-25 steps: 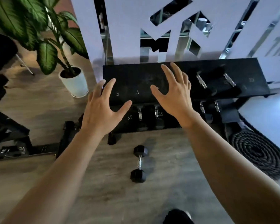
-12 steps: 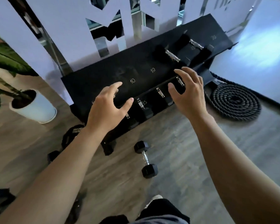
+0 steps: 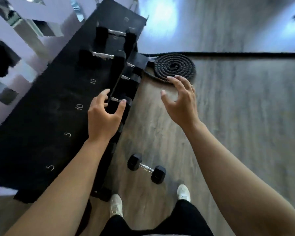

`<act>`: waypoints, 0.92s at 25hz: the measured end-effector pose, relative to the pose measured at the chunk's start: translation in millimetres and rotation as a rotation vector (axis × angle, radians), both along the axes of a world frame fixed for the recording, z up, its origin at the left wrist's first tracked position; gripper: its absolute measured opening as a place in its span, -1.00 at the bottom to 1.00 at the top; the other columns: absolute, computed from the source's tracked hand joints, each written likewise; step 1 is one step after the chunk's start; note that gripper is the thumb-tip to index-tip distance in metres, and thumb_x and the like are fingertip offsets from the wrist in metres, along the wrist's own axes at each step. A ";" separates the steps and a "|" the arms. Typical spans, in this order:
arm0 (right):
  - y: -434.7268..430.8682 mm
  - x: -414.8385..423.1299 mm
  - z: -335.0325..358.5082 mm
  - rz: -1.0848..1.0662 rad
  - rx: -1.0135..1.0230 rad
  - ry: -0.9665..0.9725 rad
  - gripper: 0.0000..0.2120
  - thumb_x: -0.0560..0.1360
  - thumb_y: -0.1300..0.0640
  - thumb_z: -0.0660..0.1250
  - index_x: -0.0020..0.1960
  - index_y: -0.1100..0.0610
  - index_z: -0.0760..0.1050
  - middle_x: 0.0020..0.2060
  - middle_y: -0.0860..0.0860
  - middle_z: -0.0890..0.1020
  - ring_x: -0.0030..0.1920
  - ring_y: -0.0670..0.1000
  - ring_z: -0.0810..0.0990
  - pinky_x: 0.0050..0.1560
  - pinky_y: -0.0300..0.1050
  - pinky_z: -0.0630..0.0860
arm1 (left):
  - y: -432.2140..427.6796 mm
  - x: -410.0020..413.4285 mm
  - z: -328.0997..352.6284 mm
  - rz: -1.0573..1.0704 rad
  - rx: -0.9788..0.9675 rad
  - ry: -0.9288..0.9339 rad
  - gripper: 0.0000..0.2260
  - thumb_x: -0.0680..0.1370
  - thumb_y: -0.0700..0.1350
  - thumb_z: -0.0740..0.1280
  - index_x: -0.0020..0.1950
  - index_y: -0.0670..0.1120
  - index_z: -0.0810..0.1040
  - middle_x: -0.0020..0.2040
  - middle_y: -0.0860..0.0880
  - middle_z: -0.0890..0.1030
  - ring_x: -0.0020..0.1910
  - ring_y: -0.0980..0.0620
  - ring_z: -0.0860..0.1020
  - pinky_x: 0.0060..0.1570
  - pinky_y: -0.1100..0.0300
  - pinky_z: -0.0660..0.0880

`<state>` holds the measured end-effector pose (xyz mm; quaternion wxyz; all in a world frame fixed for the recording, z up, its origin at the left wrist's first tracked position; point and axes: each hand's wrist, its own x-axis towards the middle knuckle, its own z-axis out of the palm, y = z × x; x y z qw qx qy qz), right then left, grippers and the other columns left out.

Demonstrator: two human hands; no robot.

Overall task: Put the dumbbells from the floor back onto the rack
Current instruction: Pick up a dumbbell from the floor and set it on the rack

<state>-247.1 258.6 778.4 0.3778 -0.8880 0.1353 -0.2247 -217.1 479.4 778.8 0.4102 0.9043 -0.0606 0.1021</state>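
white numbers on the black slanted dumbbell rack (image 3: pixel 41 116) read 5, 5, 10, 10 — further marks blur out. lower-shelf weights are half hidden. the small black hex dumbbell (image 3: pixel 146 168) lies on the grey wood floor (image 3: pixel 245 116) near white shoes (image 3: pixel 116 206). left hand (image 3: pixel 103 118) and right hand (image 3: pixel 181 101) are spread, empty — coiled black rope (image 3: pixel 174 67) beyond.

The dumbbell (image 3: pixel 146 168) has matt black rubbery heads and a shiny knurled metal handle; the floor (image 3: pixel 237 103) looks like grey wood-grain; the rack (image 3: pixel 41 116) top is matt black.

We are counting: one dumbbell on the floor (image 3: pixel 146 168) | two dumbbells on the rack's top shelf (image 3: pixel 117 32) | one coiled rope (image 3: pixel 174 67) | two hands (image 3: pixel 103 119) | two white shoes (image 3: pixel 116 205)
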 end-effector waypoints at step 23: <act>68.8 -93.9 -700.2 -0.760 0.599 0.564 -0.56 0.52 -0.05 0.33 0.35 0.11 0.47 0.35 0.06 0.48 0.35 0.04 0.42 0.28 -0.17 0.26 | 34.0 21.5 -703.5 0.054 0.152 0.723 -0.51 0.49 0.22 0.37 0.31 -0.03 0.52 0.20 -0.09 0.58 0.20 -0.03 0.49 0.14 0.16 0.38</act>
